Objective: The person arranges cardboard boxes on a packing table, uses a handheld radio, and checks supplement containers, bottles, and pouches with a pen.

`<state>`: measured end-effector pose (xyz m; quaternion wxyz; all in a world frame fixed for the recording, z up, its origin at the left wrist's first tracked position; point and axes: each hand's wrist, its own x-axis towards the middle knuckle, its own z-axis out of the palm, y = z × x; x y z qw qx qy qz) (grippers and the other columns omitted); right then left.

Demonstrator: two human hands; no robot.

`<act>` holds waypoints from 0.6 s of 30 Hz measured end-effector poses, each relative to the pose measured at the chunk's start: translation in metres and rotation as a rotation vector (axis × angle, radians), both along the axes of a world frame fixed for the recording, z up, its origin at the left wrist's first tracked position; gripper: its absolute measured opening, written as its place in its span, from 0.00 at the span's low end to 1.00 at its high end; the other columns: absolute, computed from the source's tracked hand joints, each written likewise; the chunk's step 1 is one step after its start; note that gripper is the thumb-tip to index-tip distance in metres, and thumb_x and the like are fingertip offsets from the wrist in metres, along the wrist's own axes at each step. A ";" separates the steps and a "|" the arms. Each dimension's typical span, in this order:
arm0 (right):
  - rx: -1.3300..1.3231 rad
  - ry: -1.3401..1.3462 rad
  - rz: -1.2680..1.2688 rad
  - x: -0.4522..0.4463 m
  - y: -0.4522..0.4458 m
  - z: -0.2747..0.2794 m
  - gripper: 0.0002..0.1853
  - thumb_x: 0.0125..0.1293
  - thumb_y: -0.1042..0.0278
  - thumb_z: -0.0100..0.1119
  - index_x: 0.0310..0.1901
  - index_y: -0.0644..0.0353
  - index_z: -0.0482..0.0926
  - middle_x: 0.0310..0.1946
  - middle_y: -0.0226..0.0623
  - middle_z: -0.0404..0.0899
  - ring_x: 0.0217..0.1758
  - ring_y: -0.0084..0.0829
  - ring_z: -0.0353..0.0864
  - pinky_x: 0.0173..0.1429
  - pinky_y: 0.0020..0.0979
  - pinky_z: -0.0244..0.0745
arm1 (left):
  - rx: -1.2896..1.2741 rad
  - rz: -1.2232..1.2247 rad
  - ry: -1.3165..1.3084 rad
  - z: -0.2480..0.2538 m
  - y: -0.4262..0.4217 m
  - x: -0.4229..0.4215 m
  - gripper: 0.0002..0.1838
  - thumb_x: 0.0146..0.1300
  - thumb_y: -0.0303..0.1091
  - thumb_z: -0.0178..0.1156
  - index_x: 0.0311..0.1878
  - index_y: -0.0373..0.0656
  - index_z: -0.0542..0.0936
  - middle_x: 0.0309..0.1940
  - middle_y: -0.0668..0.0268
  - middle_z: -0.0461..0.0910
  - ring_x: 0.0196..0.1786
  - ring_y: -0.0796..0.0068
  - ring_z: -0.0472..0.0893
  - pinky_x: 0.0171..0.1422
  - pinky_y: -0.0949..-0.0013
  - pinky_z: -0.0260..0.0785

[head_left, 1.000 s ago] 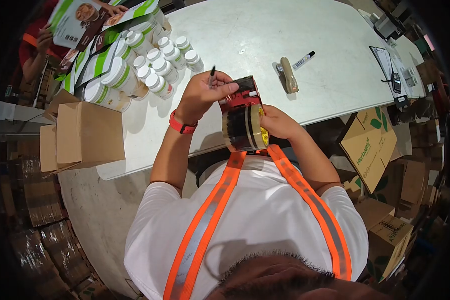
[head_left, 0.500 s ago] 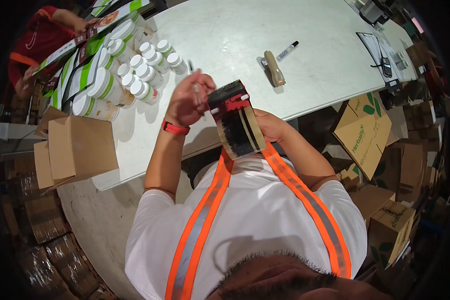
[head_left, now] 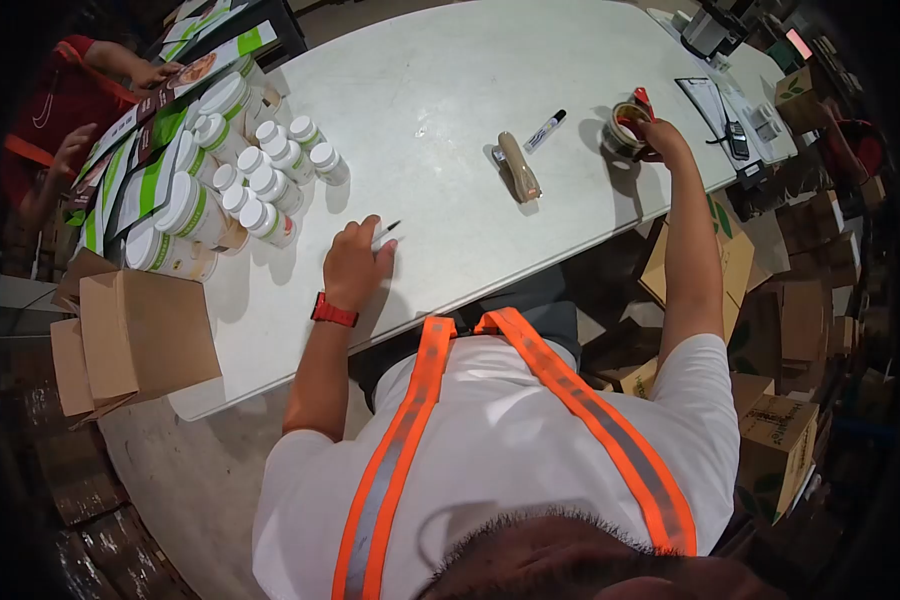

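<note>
My left hand point(head_left: 355, 265) is closed on a slim white pen point(head_left: 386, 233) with a dark tip, just above the near part of the white table point(head_left: 410, 130). Farther out to the right, my right hand point(head_left: 662, 142) grips a tape dispenser point(head_left: 625, 133) with red parts, at the table's right side. Whether the dispenser rests on the tabletop is unclear. A beige hand tool point(head_left: 517, 168) lies between the two hands, and a marker point(head_left: 546, 130) with a black cap lies beside it.
Several white bottles point(head_left: 267, 185) and larger tubs point(head_left: 192, 205) crowd the table's left side. An open cardboard box point(head_left: 160, 330) stands at the left corner. A clipboard point(head_left: 705, 105) and a black handheld device point(head_left: 737, 140) lie far right. Another person's hand point(head_left: 75, 150) shows upper left.
My right hand has carried the tape dispenser from in front of my body out to the table's right side. My left hand, with the pen, has come down and slightly left.
</note>
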<state>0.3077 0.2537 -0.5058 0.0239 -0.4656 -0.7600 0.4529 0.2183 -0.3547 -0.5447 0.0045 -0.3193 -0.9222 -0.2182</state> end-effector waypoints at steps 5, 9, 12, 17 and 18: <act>0.511 -0.111 -0.126 -0.013 0.025 -0.011 0.23 0.75 0.50 0.61 0.60 0.61 0.82 0.47 0.47 0.87 0.49 0.46 0.88 0.53 0.46 0.85 | -0.020 0.023 0.007 0.000 0.005 0.001 0.28 0.66 0.45 0.69 0.65 0.44 0.79 0.44 0.56 0.81 0.49 0.51 0.82 0.51 0.51 0.78; 1.200 0.365 0.145 -0.036 -0.088 -0.001 0.20 0.72 0.54 0.64 0.62 0.51 0.84 0.47 0.49 0.87 0.52 0.53 0.85 0.55 0.51 0.79 | -0.044 0.046 0.003 0.002 0.007 0.001 0.28 0.67 0.47 0.69 0.65 0.45 0.78 0.44 0.57 0.80 0.49 0.53 0.82 0.52 0.52 0.78; 0.668 0.183 0.346 -0.055 -0.182 -0.026 0.23 0.77 0.44 0.53 0.66 0.40 0.82 0.57 0.50 0.83 0.59 0.52 0.84 0.64 0.48 0.79 | -0.046 0.056 0.037 -0.004 0.009 -0.002 0.28 0.67 0.48 0.69 0.65 0.45 0.78 0.43 0.58 0.80 0.48 0.54 0.82 0.52 0.54 0.78; 0.705 0.023 0.342 -0.064 -0.181 -0.057 0.17 0.75 0.57 0.54 0.57 0.55 0.84 0.54 0.55 0.81 0.57 0.56 0.84 0.62 0.50 0.79 | 0.002 0.027 0.101 -0.011 0.010 -0.002 0.29 0.67 0.49 0.69 0.67 0.47 0.77 0.41 0.60 0.79 0.46 0.56 0.81 0.50 0.55 0.77; 0.728 0.048 0.322 -0.060 -0.170 -0.059 0.14 0.72 0.65 0.54 0.53 0.59 0.83 0.52 0.57 0.81 0.55 0.57 0.84 0.61 0.52 0.80 | -0.007 0.033 0.095 -0.010 0.009 0.000 0.28 0.68 0.48 0.68 0.67 0.47 0.77 0.41 0.61 0.79 0.46 0.57 0.81 0.51 0.54 0.77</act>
